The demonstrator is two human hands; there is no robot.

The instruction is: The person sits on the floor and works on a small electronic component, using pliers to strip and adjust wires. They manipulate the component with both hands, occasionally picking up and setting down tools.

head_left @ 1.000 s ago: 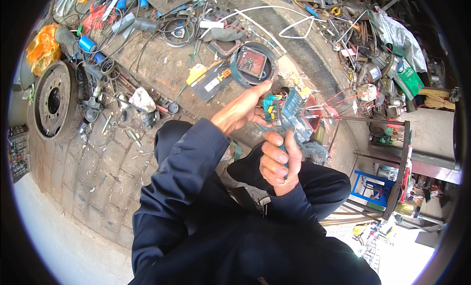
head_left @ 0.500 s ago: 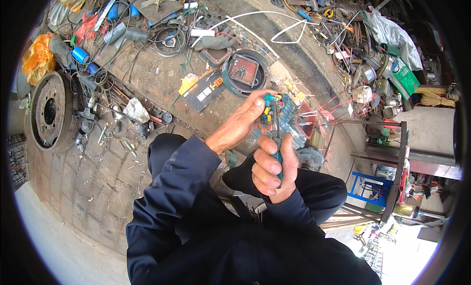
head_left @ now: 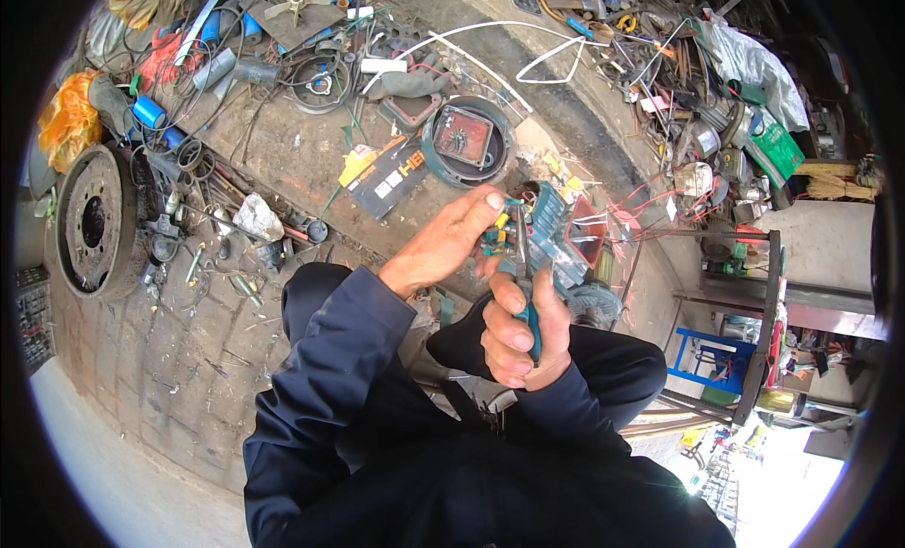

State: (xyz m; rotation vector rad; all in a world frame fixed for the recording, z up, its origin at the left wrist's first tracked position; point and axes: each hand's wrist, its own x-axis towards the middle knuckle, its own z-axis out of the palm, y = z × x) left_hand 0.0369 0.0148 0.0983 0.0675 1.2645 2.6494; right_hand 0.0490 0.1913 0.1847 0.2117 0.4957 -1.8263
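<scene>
My right hand (head_left: 528,333) is wrapped round the teal handles of a pair of pliers (head_left: 534,324). Their metal jaws point away from me, beside a small green part with yellow bits (head_left: 500,226). That part is pinched in the fingers of my left hand (head_left: 438,242); its exact kind is too small to make out. Just beyond and to the right of both hands lies a ribbed teal electric motor (head_left: 549,229). On its right side sits an open red terminal box (head_left: 586,229) with pale and red wires coming out.
A round dark housing (head_left: 469,176) with a red square cover inside lies beyond my hands, beside a black and orange cardboard piece (head_left: 386,179). A heavy wheel rim (head_left: 92,223) stands at the left. Scrap and a blue metal frame (head_left: 712,361) are on the right.
My left hand has drawn slightly left and down with the green part. The pliers' jaws have shifted slightly left and down, and more of the motor now shows.
</scene>
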